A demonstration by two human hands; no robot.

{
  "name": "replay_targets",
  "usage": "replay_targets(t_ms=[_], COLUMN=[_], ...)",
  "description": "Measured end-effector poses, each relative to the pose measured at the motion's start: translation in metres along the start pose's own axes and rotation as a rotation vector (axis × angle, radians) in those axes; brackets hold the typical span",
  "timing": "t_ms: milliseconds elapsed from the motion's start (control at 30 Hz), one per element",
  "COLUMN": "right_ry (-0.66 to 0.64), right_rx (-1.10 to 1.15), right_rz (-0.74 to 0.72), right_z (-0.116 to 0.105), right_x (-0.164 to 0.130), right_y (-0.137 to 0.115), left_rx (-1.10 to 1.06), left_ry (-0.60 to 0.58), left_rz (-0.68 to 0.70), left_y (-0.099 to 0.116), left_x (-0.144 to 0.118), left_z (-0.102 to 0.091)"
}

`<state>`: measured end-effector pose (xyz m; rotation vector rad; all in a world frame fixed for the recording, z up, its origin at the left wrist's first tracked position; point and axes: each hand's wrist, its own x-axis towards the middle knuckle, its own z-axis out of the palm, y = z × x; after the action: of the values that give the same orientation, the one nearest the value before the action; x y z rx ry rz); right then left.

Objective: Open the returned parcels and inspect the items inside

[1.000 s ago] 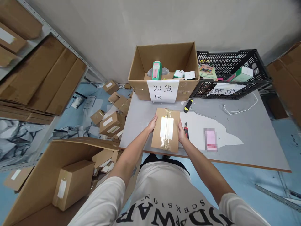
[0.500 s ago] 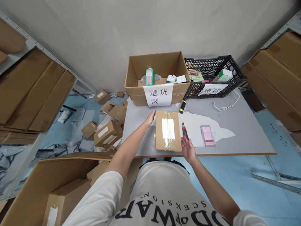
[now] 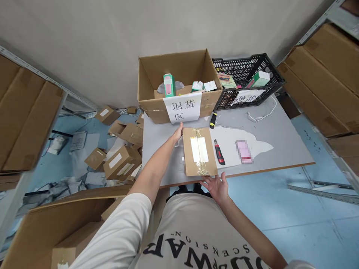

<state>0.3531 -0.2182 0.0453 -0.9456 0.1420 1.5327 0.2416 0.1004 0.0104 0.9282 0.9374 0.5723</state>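
Now right hand [image 3: 216,188] has moved, perhaps touching carton [image 3: 200,152].

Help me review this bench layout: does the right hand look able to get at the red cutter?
Probably yes: the red cutter lies uncovered to the right of the taped box, close to the right hand, which is at that box's near edge; nothing appears to block the way.

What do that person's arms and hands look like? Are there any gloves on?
No gloves: the left hand and right hand are bare. The forearms are bare too, with no watch or cables visible. Above them are short white sleeves, part of a shirt with black letters.
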Motion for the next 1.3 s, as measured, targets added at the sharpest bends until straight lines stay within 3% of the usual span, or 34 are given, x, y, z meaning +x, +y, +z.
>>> replay_targets(t_ms=[233, 367, 500, 633, 800, 1000, 1167, 1300], right_ry=[0.040, 0.043, 0.073, 0.134, 0.189, 0.141, 0.096, 0.071], right_rx=[-0.075, -0.232, -0.488, -0.772, -1.086, -1.288, -1.313, -1.257], right_rz=[0.038, 0.099, 0.127, 0.094, -0.023, -0.054, -0.044, -0.039], right_z=[-0.001, -0.005, -0.002, 0.014, 0.048, 0.073, 0.067, 0.054], right_x=[0.004, 0.016, 0.041, 0.076, 0.118, 0.144, 0.154, 0.158], right_y=[-0.013, -0.040, -0.075, -0.115, -0.151, -0.155, -0.146, -0.144], left_rx=[0.136, 0.110, 0.059, -0.053, -0.166, -0.212, -0.198, -0.088], left_ry=[0.105, 0.109, 0.194, 0.295, 0.366, 0.446, 0.483, 0.507], left_rz=[0.004, 0.061, 0.112, 0.200, 0.279, 0.256, 0.217, 0.187], left_y=[0.002, 0.006, 0.003, -0.013, -0.043, -0.084, -0.110, -0.110], left_x=[-0.019, -0.042, -0.078, -0.118, -0.154, -0.185, -0.200, -0.200], left_z=[-0.002, -0.015, -0.030, -0.036, -0.026, -0.015, -0.012, -0.016])
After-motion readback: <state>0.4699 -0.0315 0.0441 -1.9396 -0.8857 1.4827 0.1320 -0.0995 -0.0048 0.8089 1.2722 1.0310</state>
